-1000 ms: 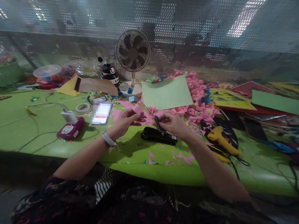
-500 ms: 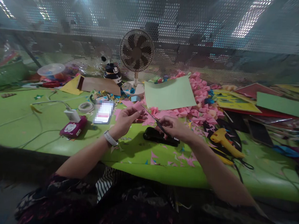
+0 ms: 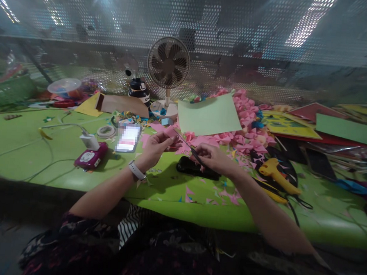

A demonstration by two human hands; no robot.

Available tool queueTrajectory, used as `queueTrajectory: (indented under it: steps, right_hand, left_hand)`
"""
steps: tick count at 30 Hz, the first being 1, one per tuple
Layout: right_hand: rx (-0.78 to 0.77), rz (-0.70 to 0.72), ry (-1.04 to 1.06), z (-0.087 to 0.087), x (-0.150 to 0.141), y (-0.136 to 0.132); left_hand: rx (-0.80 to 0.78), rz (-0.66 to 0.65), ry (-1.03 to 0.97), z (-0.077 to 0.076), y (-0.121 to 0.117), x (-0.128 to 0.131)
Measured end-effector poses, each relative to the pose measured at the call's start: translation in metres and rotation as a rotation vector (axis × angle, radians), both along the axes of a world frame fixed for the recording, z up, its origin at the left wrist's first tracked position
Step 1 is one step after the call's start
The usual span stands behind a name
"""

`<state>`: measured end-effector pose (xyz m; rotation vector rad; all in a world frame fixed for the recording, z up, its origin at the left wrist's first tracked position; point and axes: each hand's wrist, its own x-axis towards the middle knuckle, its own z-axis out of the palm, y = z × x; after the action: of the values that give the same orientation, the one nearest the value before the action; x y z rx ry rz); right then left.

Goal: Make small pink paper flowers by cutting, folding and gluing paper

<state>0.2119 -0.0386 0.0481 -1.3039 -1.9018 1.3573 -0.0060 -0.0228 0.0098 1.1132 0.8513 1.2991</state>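
My left hand (image 3: 158, 148) pinches a small pink paper piece (image 3: 171, 132) between thumb and fingers, above the green tabletop (image 3: 162, 185). My right hand (image 3: 213, 158) is closed around the dark handle of a pair of scissors (image 3: 195, 154). Their thin blades point up and left, reaching the paper by my left fingertips. Whether the blades are spread is too small to tell. Under my right hand lies a long black object (image 3: 189, 166), partly hidden by the hand. Pink paper scraps (image 3: 231, 196) are scattered near the table's front edge.
A pale green sheet (image 3: 209, 114) rests on a heap of folded pink paper (image 3: 245, 110). Behind stands a fan (image 3: 169, 65). To the left are a lit phone (image 3: 128, 138), a tape roll (image 3: 106, 131) and a purple power adapter (image 3: 92, 156). A yellow glue gun (image 3: 276, 175) lies right.
Both hands keep nearly the same pose, with the scissors still at the pink paper. The whole view has shifted very slightly.
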Motion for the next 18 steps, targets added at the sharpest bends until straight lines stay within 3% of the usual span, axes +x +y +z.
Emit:
queueTrajectory:
  steps: [10,18]
  right_hand:
    - [0.082,0.012,-0.033,-0.0015,-0.0003,0.0002]
    - [0.014,0.042,-0.015,-0.0041,0.0009,0.0017]
  left_hand:
    - [-0.002,-0.014,-0.04,-0.0002,-0.0012,-0.0005]
    - [-0.004,-0.013,-0.082,0.0016,-0.0014,0.0006]
